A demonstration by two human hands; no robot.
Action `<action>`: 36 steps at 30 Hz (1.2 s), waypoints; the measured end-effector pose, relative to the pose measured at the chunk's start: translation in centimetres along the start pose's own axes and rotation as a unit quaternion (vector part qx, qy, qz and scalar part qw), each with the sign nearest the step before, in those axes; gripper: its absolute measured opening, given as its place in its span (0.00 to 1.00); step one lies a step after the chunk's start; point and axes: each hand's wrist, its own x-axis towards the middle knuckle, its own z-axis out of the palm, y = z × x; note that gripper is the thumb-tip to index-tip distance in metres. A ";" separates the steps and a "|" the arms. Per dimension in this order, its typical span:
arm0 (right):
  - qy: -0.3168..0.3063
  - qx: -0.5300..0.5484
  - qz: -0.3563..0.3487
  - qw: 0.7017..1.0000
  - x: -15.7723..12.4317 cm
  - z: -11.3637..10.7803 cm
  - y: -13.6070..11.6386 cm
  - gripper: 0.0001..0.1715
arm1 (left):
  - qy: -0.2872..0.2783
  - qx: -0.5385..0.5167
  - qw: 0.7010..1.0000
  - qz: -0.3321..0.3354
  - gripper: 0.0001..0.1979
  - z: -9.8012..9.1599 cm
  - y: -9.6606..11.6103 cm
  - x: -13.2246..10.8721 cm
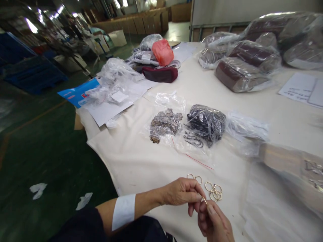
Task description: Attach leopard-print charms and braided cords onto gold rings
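Observation:
My left hand (183, 192) reaches in over the table's front edge, thumb and fingers pinched on a small gold ring (204, 200). My right hand (214, 222) pinches the same ring from the other side, its fingertips close to the left ones. Just beyond the hands, several loose gold rings (214, 191) lie on the white cloth, some overlapping. A clear bag of patterned flat pieces (166, 122) and a clear bag of black metal pieces (207, 122) rest farther back, with a few dark hooks (193, 140) in front of the second.
Plastic-wrapped brown bags (239, 72) are piled at the back right. A wrapped beige bag (290, 168) lies at right. Crumpled plastic (118, 75), a dark red pouch (160, 74) and a red plastic bundle (163, 52) sit at back left. The white-covered table (131, 151) drops off at left.

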 end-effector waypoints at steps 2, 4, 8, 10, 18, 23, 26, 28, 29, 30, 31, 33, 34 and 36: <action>-0.011 0.076 0.032 0.996 0.3 0.2 -0.1 0.23 | 0.015 0.008 1.000 -0.002 0.20 -0.3 0.2 0.2; -0.016 0.087 0.032 0.996 0.5 0.3 -0.1 0.21 | 0.037 0.025 0.999 0.004 0.20 -0.6 0.3 0.3; -0.055 0.045 -0.018 0.997 0.5 0.2 0.3 0.17 | 0.080 0.061 0.994 0.041 0.20 -0.6 0.0 0.3; -0.073 0.036 -0.034 0.996 0.6 -0.1 0.6 0.16 | 0.085 0.056 0.994 0.048 0.20 -0.4 -0.2 0.3; -0.037 0.103 0.004 0.994 -0.1 -0.1 0.5 0.17 | 0.116 0.092 0.986 0.077 0.17 0.9 -0.5 -0.1; -0.031 0.140 -0.008 0.990 -1.4 1.0 -0.6 0.17 | 0.147 0.185 0.964 0.125 0.14 2.1 -0.6 -0.7; -0.012 0.145 -0.030 0.989 -1.5 1.1 -0.2 0.17 | 0.168 0.218 0.950 0.149 0.13 2.6 -0.8 -1.0; 0.006 0.144 -0.043 0.989 -1.4 0.9 0.3 0.17 | 0.176 0.236 0.943 0.156 0.12 2.9 -1.0 -1.0; 0.019 0.139 -0.045 0.989 -1.2 0.8 0.6 0.18 | 0.177 0.238 0.942 0.156 0.13 3.0 -1.1 -1.1; 0.031 0.129 -0.045 0.990 -1.1 0.7 0.9 0.19 | 0.175 0.231 0.945 0.151 0.13 3.1 -1.2 -1.1; 0.042 0.116 -0.045 0.991 -0.9 0.6 1.2 0.21 | 0.172 0.219 0.949 0.146 0.14 3.2 -1.3 -1.1; 0.057 0.080 -0.051 0.994 -0.6 0.4 1.4 0.23 | 0.159 0.192 0.959 0.132 0.15 3.0 -1.5 -1.1; 0.063 0.051 -0.058 0.995 -0.4 0.3 1.5 0.23 | 0.155 0.186 0.962 0.126 0.15 2.6 -1.6 -1.0; 0.078 -0.038 -0.071 0.994 -0.1 0.1 1.4 0.23 | 0.169 0.219 0.953 0.122 0.15 1.2 -1.6 -0.5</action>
